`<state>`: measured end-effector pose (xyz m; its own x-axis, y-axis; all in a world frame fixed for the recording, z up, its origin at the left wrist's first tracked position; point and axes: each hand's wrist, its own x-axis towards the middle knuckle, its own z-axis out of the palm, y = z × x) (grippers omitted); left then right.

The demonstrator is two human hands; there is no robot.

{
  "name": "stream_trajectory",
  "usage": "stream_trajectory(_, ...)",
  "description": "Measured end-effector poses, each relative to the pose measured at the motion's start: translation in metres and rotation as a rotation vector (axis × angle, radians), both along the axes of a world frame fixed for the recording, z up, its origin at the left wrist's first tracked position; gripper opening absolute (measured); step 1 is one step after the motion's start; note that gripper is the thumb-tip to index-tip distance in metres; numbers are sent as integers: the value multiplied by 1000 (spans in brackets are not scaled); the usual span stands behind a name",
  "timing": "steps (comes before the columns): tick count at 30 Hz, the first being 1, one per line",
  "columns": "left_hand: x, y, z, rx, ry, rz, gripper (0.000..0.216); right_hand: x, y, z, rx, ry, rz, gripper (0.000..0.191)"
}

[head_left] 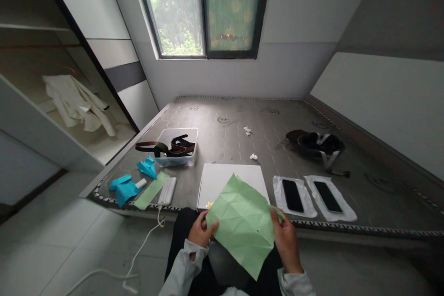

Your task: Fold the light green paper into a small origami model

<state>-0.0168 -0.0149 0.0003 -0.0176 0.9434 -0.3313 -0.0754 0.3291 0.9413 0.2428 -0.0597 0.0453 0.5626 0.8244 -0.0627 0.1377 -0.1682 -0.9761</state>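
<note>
Between my two hands a creased sheet of light green paper (243,222) is held up by opposite corners, above my lap. My left hand (201,231) pinches its left corner, thumb on top. At the right corner, my right hand (287,240) grips the paper between thumb and fingers. Fold lines cross the sheet, and its top point overlaps a flat white board (229,173) on the mattress edge. A small gold-coloured thing (209,204) shows at the board's lower left, partly covered by the paper.
Left of the board are a power strip (168,191), a green paper strip (150,193), blue folded papers (127,192) and a clear plastic box (178,162) with belts (176,148). Right are two phones (293,195) on white wrapping and a dark cap (314,143). White crumpled bits (254,157) lie behind.
</note>
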Motion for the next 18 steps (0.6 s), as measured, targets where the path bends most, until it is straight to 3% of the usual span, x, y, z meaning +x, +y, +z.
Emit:
stream_trajectory(5, -5, -3, -7, -7, 142, -114, 45, 5, 8, 17, -2, 23, -12, 60)
stream_trajectory(8, -4, -4, -11, -34, 79, -107, 47, 9, 12, 19, -30, 78, -47, 62)
stream_trajectory(13, -6, -3, -14, -124, -107, 8, 50, 11, 15, -1, -91, 217, 30, 67)
stream_trajectory(18, -9, -4, -17, -154, -135, 76, 49, -7, 13, -32, -172, 284, 181, 66)
